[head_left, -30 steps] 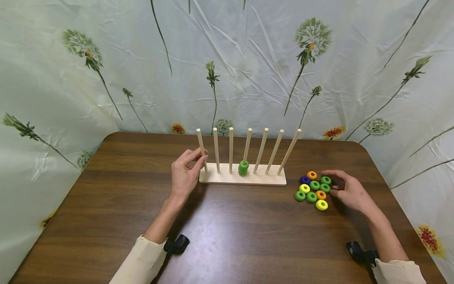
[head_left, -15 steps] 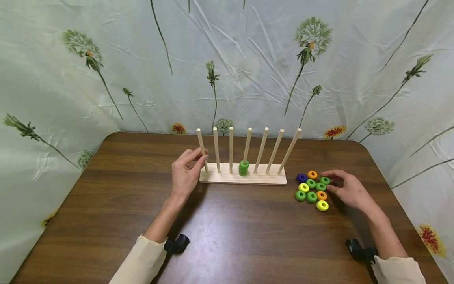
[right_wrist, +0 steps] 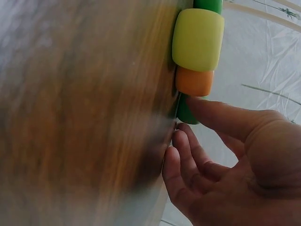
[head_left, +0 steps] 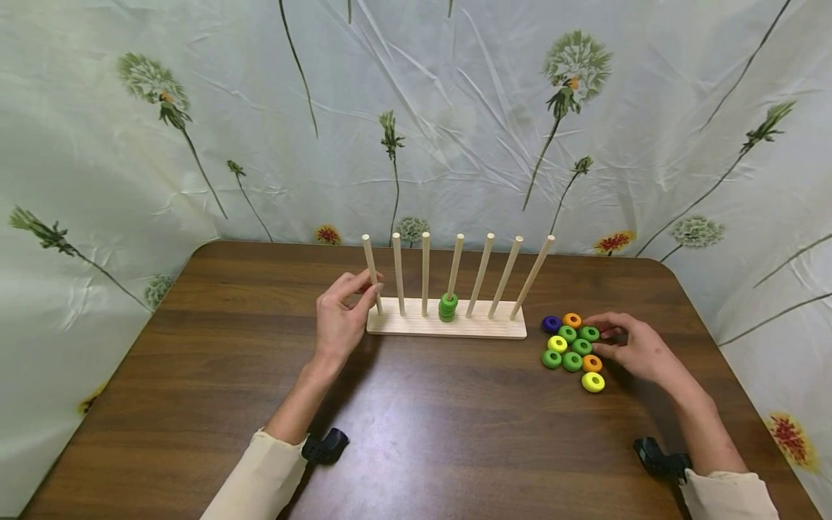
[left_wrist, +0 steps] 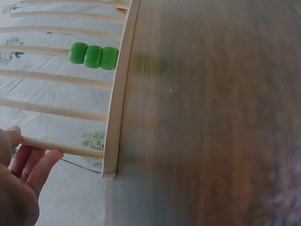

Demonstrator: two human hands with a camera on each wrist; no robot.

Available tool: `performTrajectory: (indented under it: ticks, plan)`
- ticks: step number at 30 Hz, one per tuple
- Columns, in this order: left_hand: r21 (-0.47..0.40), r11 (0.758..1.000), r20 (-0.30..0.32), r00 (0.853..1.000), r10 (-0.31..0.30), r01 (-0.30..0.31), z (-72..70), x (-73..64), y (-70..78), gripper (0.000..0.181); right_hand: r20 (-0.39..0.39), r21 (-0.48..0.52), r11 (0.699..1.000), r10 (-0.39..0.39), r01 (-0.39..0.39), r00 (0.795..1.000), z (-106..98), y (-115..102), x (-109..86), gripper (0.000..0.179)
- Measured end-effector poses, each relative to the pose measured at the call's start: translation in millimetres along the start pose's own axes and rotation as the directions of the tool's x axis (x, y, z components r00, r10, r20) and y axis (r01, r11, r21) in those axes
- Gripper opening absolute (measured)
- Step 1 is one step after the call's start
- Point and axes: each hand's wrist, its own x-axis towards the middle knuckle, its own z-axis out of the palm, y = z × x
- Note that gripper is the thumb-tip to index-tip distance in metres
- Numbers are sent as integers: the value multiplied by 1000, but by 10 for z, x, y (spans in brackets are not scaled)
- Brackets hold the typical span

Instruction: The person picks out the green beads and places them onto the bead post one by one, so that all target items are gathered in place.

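The rack point(head_left: 487, 329) runs left to right, its upright middle peg point(head_left: 456, 263) carrying three green rings point(head_left: 447, 309). The left hand point(head_left: 341, 314) pinches the leftmost peg point(head_left: 370, 256); the right hand point(head_left: 637, 350), fingers spread, touches a loose green ring point(head_left: 581, 351).

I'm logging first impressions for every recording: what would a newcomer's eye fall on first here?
Probably the cluster of glossy green, yellow, orange and dark blue rings on the right of the brown wood-grained table, with the right hand at the cluster's edge. Next, the pale wooden seven-peg rack near the middle: three green rings sit stacked on its central peg, and the left hand holds its leftmost peg.
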Motion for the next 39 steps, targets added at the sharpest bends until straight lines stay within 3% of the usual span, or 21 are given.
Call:
performTrajectory:
  ticks: [14, 21, 31, 39]
  plan:
    - [32, 999, 5, 1000, 18, -18, -9, -7, -5, 16, 22, -47, 996, 73, -71, 997, -45, -58, 40, 32]
    - [36, 999, 5, 999, 35, -35, -7, 1, -11, 17, -7, 1, 993, 115, -115, 993, -65, -195, 53, 37]
    - [37, 999, 3, 999, 33, -33, -9, -7, -4, 16, -144, 67, 997, 43, -34, 989, -28, -370, 71, 38]
    - [20, 999, 4, 999, 32, -32, -4, -5, -11, 17, -260, 125, 990, -24, 59, 965, -28, -534, 74, 36]
